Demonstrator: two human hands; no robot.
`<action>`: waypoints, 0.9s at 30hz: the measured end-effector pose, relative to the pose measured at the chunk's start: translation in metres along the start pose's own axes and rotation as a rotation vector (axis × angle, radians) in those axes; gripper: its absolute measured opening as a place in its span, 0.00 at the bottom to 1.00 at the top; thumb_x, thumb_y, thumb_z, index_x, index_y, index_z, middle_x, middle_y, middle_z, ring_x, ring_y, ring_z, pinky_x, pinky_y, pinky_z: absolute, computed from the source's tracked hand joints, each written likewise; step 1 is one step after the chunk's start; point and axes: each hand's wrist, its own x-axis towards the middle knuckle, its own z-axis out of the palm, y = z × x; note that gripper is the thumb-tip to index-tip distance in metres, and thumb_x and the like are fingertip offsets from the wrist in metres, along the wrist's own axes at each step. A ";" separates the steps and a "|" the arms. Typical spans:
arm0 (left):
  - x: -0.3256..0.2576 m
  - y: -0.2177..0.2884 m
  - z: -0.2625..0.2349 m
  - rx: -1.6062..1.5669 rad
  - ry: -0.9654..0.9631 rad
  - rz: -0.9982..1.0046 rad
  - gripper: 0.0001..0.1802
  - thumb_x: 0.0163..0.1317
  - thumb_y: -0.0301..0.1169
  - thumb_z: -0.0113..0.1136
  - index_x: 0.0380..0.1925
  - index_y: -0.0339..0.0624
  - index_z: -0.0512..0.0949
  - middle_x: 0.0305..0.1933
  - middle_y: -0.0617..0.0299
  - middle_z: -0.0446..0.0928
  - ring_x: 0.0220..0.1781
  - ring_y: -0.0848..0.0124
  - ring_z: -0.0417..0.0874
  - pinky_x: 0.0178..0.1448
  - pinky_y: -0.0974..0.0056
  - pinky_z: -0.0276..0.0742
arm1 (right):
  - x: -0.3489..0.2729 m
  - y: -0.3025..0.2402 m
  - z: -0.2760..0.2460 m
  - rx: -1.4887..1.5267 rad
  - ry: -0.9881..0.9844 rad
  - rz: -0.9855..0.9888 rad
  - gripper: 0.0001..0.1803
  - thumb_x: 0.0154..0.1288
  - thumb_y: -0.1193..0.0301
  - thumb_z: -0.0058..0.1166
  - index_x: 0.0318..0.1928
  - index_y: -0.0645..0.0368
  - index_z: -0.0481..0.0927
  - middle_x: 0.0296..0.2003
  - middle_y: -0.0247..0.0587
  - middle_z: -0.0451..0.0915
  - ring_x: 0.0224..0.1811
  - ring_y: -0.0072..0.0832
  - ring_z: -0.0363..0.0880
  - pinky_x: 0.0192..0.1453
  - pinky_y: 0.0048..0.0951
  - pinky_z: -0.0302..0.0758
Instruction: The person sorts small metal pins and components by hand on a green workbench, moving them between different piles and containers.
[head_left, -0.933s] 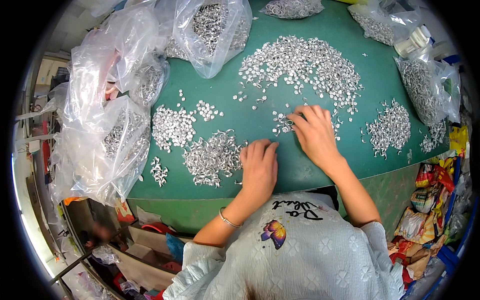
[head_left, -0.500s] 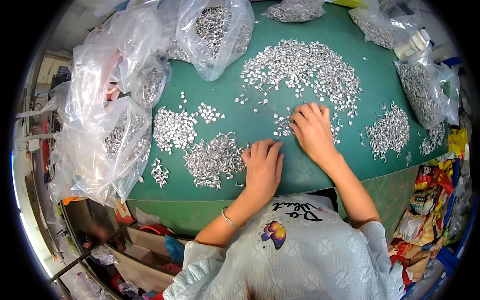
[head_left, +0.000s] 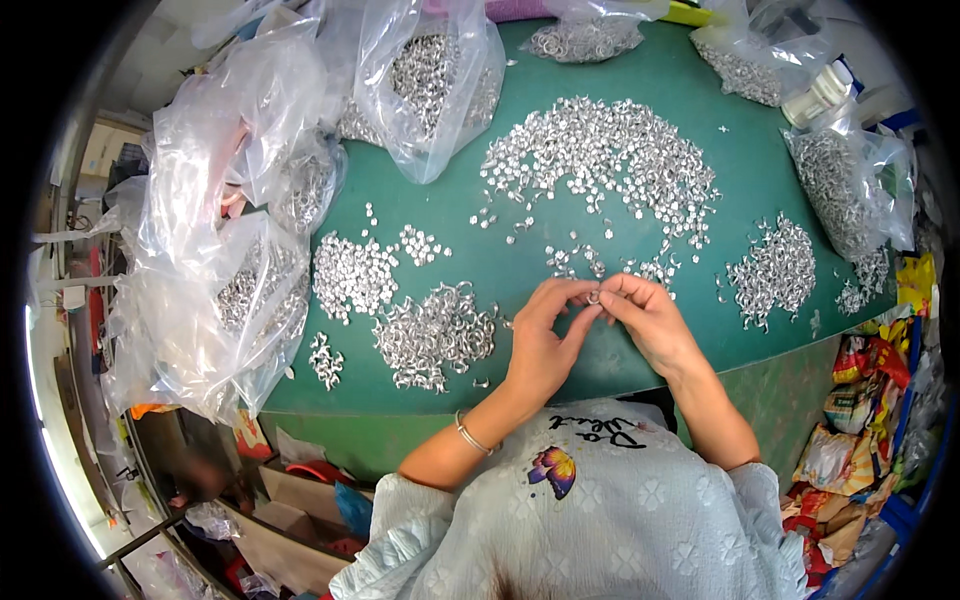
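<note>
My left hand (head_left: 540, 340) and my right hand (head_left: 650, 320) meet fingertip to fingertip above the green table (head_left: 640, 80), pinching a small silver metal piece (head_left: 593, 296) between them. Just beyond the fingers lies the big spread of loose silver pieces (head_left: 600, 160). To the left of my left hand sits a tangled heap of silver rings (head_left: 435, 335), with a flatter patch of small pieces (head_left: 352, 275) further left. A thin bracelet circles my left wrist (head_left: 468, 435).
Clear plastic bags (head_left: 200, 300) filled with metal parts crowd the table's left side and back (head_left: 430, 70); more bags (head_left: 850, 190) stand at the right. Another pile (head_left: 775, 270) lies right of my hands. Colourful packets (head_left: 860, 420) and boxes (head_left: 300, 500) sit below the table edge.
Both hands lifted off the table surface and came together; the fingertips now pinch one small silver piece between them.
</note>
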 end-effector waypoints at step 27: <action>0.281 -0.001 -0.031 -0.517 0.052 -0.338 0.13 0.71 0.28 0.53 0.51 0.32 0.73 0.39 0.60 0.79 0.38 0.73 0.80 0.44 0.70 0.80 | 0.001 0.031 -0.016 -1.183 0.420 -0.699 0.12 0.53 0.75 0.65 0.40 0.56 0.82 0.51 0.43 0.73 0.60 0.48 0.67 0.60 0.49 0.61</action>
